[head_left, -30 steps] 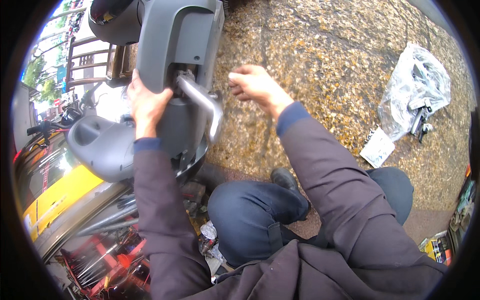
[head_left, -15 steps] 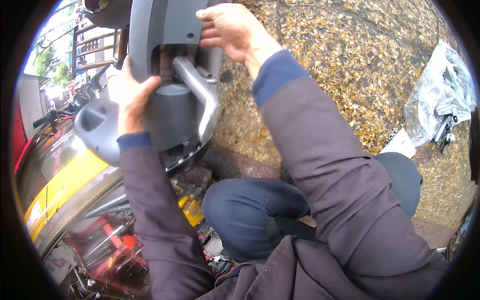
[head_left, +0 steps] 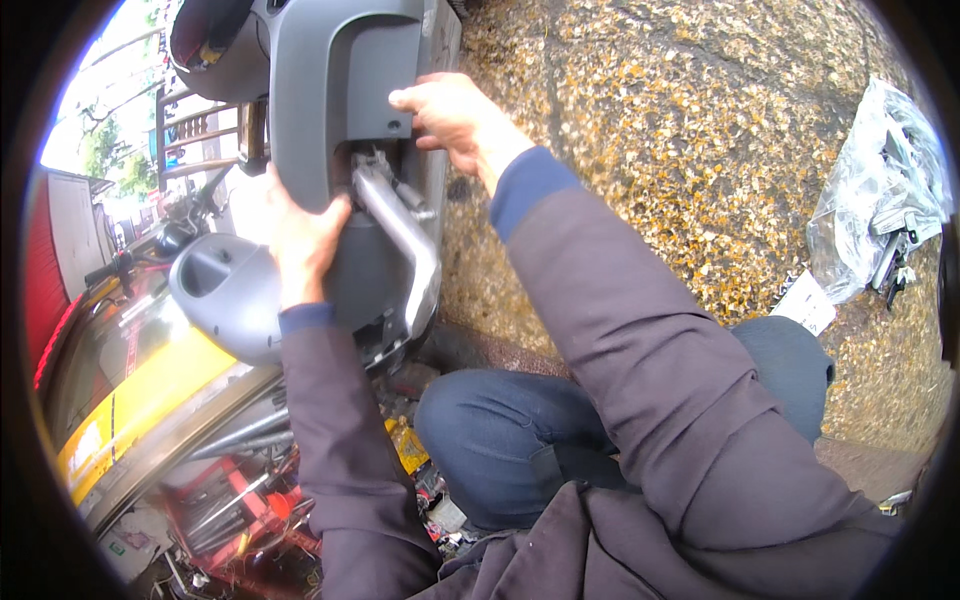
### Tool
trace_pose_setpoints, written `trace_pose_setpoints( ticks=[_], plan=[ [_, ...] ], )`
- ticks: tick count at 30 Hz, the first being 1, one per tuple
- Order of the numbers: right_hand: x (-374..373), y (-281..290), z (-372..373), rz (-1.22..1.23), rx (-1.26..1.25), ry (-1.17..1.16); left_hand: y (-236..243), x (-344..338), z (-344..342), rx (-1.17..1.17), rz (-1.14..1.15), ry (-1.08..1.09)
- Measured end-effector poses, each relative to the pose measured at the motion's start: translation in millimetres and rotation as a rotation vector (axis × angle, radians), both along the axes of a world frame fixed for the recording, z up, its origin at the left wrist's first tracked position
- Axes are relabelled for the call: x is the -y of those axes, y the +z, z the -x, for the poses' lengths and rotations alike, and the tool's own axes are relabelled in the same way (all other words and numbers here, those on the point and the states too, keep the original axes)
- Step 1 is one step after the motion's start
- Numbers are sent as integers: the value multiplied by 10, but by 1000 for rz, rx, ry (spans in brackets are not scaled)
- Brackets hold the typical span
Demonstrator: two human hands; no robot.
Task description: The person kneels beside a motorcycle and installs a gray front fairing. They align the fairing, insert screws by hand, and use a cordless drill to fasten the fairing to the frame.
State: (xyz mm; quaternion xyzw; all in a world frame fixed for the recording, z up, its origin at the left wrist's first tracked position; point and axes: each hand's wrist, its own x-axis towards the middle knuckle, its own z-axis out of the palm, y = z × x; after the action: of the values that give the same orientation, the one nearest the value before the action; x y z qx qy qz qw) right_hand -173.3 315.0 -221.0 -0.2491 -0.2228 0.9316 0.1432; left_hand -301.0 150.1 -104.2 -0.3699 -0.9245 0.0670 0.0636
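The grey plastic scooter body panel (head_left: 340, 90) is smooth and moulded, with a recess in its middle where a bent silver metal bracket (head_left: 400, 235) runs down and curves at its lower end. It stands upright in front of the crouching person, over gravel-flecked ground (head_left: 650, 130).

The left hand (head_left: 300, 235) lies flat against the panel's left edge just beside the bracket, fingers wrapped round the rim — its grip closed on the panel. The right hand (head_left: 450, 115) sits at the panel's upper right, fingers curled over the edge above the recess, pinching the plastic there; that forearm reaches up and across from the lower right.

A clear plastic bag of parts (head_left: 880, 190) lies well apart on the ground, to the right.
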Motion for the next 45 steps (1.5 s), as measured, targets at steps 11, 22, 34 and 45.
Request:
trace_pose_setpoints(
  ticks=[11, 22, 34, 45],
  plan=[
    [-563, -266, 548, 78, -16, -253, -100, 58, 31, -66, 42, 41],
    [-484, -442, 751, -272, 140, -331, -123, 28, -4, -115, 56, 19],
    [-440, -307, 701, -129, 28, -355, -141, 33, -6, -142, 65, 14],
    [-546, -473, 658, -368, 163, -296, -143, 12, -29, -162, 62, 22]
  ],
)
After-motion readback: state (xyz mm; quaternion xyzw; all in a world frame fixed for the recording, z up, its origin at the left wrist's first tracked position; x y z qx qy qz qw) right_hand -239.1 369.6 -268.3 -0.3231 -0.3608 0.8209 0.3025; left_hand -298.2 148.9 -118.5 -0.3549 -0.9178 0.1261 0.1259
